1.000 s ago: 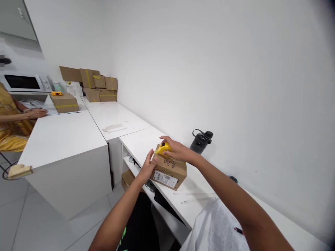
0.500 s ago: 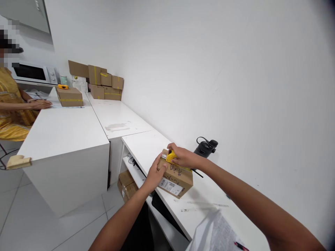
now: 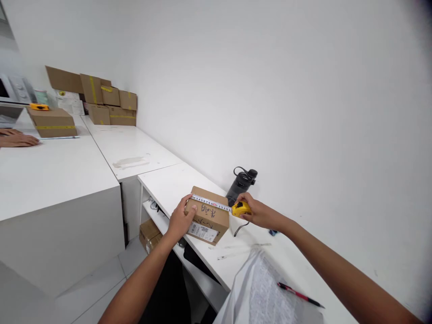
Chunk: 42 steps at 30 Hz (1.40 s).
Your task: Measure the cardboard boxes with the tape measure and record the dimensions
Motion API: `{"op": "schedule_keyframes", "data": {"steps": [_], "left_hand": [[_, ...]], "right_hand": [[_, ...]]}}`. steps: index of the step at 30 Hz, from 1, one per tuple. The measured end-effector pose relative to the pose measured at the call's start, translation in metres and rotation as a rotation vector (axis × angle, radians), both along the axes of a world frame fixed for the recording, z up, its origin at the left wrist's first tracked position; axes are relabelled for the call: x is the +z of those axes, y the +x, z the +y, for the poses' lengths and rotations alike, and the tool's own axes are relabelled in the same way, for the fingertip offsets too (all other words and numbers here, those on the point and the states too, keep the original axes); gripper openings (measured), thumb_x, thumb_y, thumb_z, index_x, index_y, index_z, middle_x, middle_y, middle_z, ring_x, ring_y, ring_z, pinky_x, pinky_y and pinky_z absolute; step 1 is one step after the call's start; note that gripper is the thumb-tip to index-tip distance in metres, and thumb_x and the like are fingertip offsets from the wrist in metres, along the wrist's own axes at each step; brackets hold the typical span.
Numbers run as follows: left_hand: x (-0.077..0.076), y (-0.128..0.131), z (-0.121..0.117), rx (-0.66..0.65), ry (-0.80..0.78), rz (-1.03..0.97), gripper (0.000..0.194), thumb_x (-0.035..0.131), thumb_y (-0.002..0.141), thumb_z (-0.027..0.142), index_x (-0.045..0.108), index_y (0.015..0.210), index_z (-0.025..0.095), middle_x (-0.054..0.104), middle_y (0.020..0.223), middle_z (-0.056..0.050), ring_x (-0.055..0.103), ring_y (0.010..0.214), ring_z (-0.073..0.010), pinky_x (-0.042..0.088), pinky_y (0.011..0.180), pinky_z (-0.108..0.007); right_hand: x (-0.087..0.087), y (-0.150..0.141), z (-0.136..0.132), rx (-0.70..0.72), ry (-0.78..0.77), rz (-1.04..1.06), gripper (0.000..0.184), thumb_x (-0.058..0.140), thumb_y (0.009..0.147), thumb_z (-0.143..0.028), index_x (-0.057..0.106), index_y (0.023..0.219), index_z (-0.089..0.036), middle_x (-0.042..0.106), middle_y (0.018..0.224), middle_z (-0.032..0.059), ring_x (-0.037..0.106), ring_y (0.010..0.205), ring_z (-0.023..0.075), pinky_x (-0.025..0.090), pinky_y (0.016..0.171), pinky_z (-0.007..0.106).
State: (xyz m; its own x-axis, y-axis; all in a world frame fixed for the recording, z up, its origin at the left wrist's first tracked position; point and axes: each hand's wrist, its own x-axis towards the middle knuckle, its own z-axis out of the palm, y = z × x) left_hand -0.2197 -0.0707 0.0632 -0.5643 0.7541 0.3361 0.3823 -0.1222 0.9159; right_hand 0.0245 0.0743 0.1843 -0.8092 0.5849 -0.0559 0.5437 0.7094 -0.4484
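A small cardboard box (image 3: 211, 217) with handwriting on top and a shipping label on its front sits on the white desk (image 3: 175, 182). My left hand (image 3: 180, 219) grips the box's left end and pins the tape's tip there. My right hand (image 3: 254, 210) is closed on a yellow tape measure (image 3: 240, 209) at the box's right end. The white tape blade (image 3: 211, 203) stretches along the box's top edge between my hands.
A black bottle (image 3: 242, 185) stands by the wall behind the box. Papers (image 3: 266, 292) and a red pen (image 3: 299, 294) lie near me. Stacked cardboard boxes (image 3: 110, 105) sit in the far corner. Another person's hand (image 3: 16, 138) rests near a taped box (image 3: 52, 121) on the left counter. More boxes (image 3: 148, 234) sit under the desk.
My right hand pulled the yellow tape measure from the box's left end to its right end, drawing the blade out across the top. The view swung to the right.
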Motion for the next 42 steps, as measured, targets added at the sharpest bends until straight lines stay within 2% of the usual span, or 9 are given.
{"op": "schedule_keyframes", "data": {"steps": [6,19,22,26,29,31,35,38,42], "left_hand": [[0.004,0.001,-0.002,0.001,-0.040,0.011,0.047,0.048,0.090,0.043,0.048,0.135,0.031,0.061,0.129,-0.003,0.062,0.108,-0.0248,0.048,0.092,-0.039],[0.005,0.002,-0.002,-0.008,-0.014,0.012,0.047,0.048,0.090,0.043,0.047,0.136,0.030,0.061,0.131,-0.003,0.061,0.111,-0.0227,0.047,0.095,-0.037],[0.005,0.002,-0.002,0.000,-0.018,0.004,0.048,0.048,0.090,0.043,0.048,0.136,0.030,0.061,0.130,-0.004,0.062,0.110,-0.0232,0.047,0.095,-0.037],[0.004,0.002,0.000,0.005,-0.015,0.008,0.048,0.049,0.090,0.042,0.048,0.136,0.029,0.061,0.130,-0.004,0.061,0.110,-0.0238,0.047,0.095,-0.039],[0.004,0.002,0.003,0.017,-0.003,0.022,0.047,0.050,0.089,0.039,0.049,0.135,0.028,0.060,0.132,-0.004,0.060,0.113,-0.0235,0.046,0.097,-0.039],[0.005,0.003,0.005,0.027,-0.002,0.039,0.048,0.050,0.089,0.039,0.049,0.135,0.028,0.059,0.133,-0.004,0.059,0.115,-0.0236,0.045,0.099,-0.038],[0.007,0.003,0.011,0.036,-0.010,0.054,0.047,0.049,0.090,0.040,0.049,0.135,0.028,0.058,0.134,-0.004,0.058,0.116,-0.0239,0.045,0.099,-0.038],[0.006,0.002,0.014,0.042,-0.012,0.059,0.046,0.049,0.091,0.041,0.049,0.135,0.028,0.057,0.134,-0.004,0.057,0.117,-0.0238,0.044,0.100,-0.038],[0.004,0.002,0.014,0.044,0.024,0.068,0.046,0.048,0.091,0.040,0.049,0.135,0.027,0.056,0.135,-0.005,0.054,0.121,-0.0232,0.043,0.102,-0.037]], "right_hand": [[-0.007,0.010,0.001,-0.032,0.011,0.024,0.042,0.057,0.082,-0.025,0.036,0.119,-0.026,0.059,0.120,0.0084,0.061,0.093,0.0213,0.050,0.077,0.034],[0.001,-0.011,0.001,0.027,0.096,-0.024,0.054,0.059,0.081,-0.025,0.038,0.131,-0.027,0.061,0.120,0.0075,0.061,0.095,0.0236,0.049,0.077,0.035],[0.001,-0.009,0.000,0.055,0.136,0.017,0.060,0.060,0.081,-0.029,0.037,0.137,-0.028,0.055,0.131,0.0086,0.058,0.109,0.0255,0.048,0.089,0.038],[-0.002,0.004,-0.003,0.061,0.236,0.170,0.065,0.059,0.084,-0.045,0.035,0.141,-0.027,0.040,0.147,0.0105,0.043,0.132,0.0297,0.038,0.107,0.047],[-0.012,0.034,-0.006,-0.053,0.338,0.336,0.058,0.050,0.090,-0.051,0.037,0.140,-0.026,0.042,0.145,0.0116,0.042,0.133,0.0298,0.034,0.110,0.049],[-0.026,0.061,-0.010,-0.173,0.363,0.383,0.054,0.047,0.092,-0.052,0.039,0.138,-0.026,0.046,0.141,0.0123,0.048,0.127,0.0297,0.040,0.106,0.049],[-0.060,0.101,-0.021,-0.350,0.246,0.388,0.060,0.053,0.088,-0.055,0.037,0.139,-0.027,0.046,0.140,0.0131,0.052,0.122,0.0292,0.049,0.096,0.046],[-0.074,0.094,-0.026,-0.335,0.190,0.440,0.078,0.063,0.082,-0.054,0.025,0.146,-0.029,0.034,0.150,0.0121,0.044,0.132,0.0283,0.045,0.102,0.046],[-0.068,0.051,-0.018,-0.181,0.246,0.477,0.086,0.065,0.082,-0.049,0.016,0.150,-0.030,0.025,0.156,0.0106,0.029,0.142,0.0284,0.037,0.108,0.048]]}}
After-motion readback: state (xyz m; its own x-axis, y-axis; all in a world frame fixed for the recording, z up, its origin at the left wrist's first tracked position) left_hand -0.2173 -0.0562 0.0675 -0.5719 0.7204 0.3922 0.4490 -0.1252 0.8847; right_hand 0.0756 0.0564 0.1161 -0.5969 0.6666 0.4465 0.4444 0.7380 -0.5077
